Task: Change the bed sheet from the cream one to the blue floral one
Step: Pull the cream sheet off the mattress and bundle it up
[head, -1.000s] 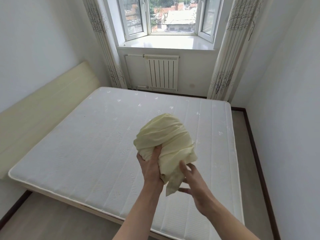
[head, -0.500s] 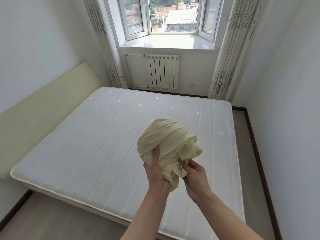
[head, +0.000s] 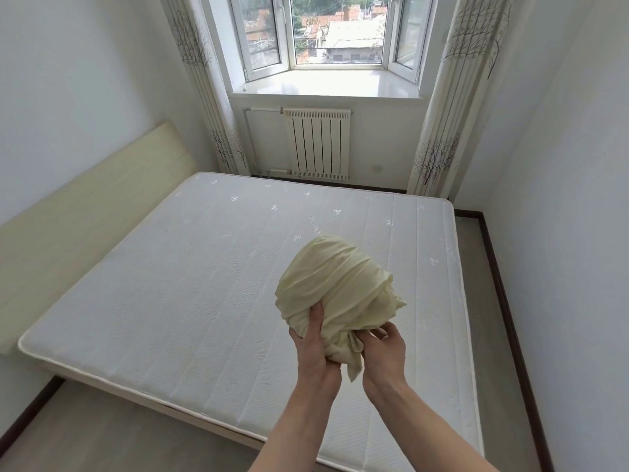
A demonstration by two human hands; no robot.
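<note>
Above the bare mattress (head: 190, 301), both hands, left (head: 315, 352) and right (head: 384, 356), clutch the bunched cream sheet (head: 335, 284); its folds hide most fingertips.

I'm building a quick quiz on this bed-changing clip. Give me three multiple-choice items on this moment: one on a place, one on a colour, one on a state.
1. Where is the radiator?
A. under the window
B. beside the headboard
C. on the right wall

2. What colour is the bundled sheet?
A. blue floral
B. cream
C. grey

3. What state is the mattress in?
A. covered by a sheet
B. bare
C. stood on edge

Answers:
1 A: the radiator hangs on the wall just below the window sill.
2 B: the bundled sheet is a pale cream, gripped from below by the left hand and the right hand.
3 B: the mattress lies flat with its quilted white top uncovered.
</note>
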